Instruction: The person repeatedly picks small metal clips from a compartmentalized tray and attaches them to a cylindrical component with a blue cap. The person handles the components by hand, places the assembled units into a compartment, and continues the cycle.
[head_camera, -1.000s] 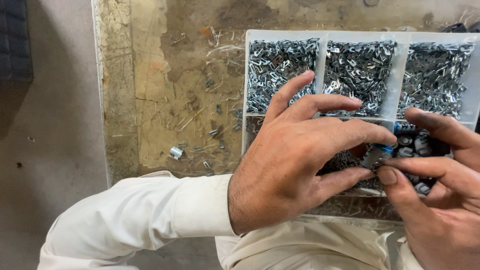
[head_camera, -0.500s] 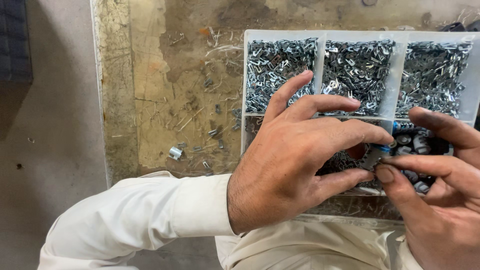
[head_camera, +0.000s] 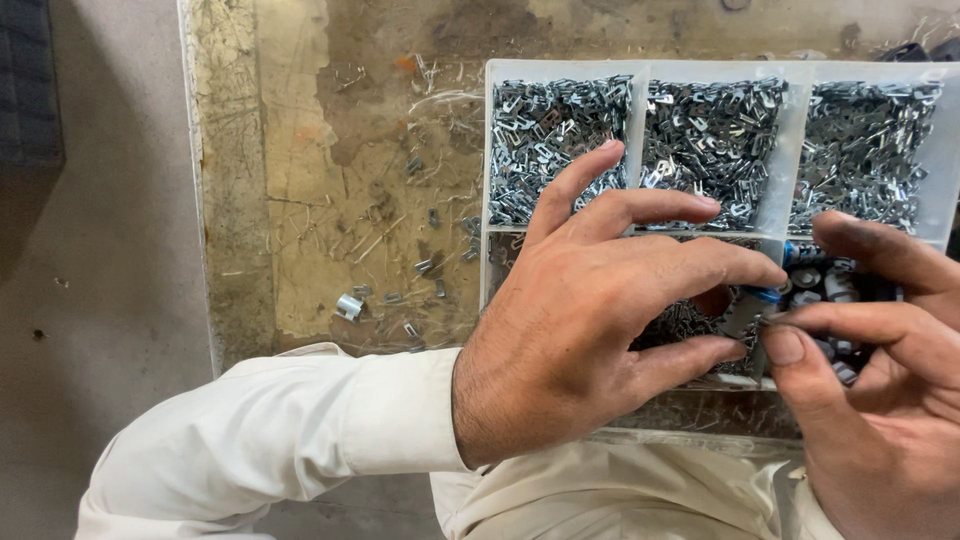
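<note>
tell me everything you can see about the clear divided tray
The clear divided tray is a translucent plastic organiser lying flat on a scuffed workbench. Its three far compartments brim with small shiny metal clips. A near compartment holds small cylindrical parts with blue bands. The left hand and right hand hover over its near row, hiding much of it.

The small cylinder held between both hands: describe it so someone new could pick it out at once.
Start at the clear divided tray of metal clips on the worn bench. Over its lower right compartment, the left hand and right hand meet. Pinched at their fingertips is the cylinder: dark grey with a blue band at the top, unlike the shiny bent clips around it.
</note>
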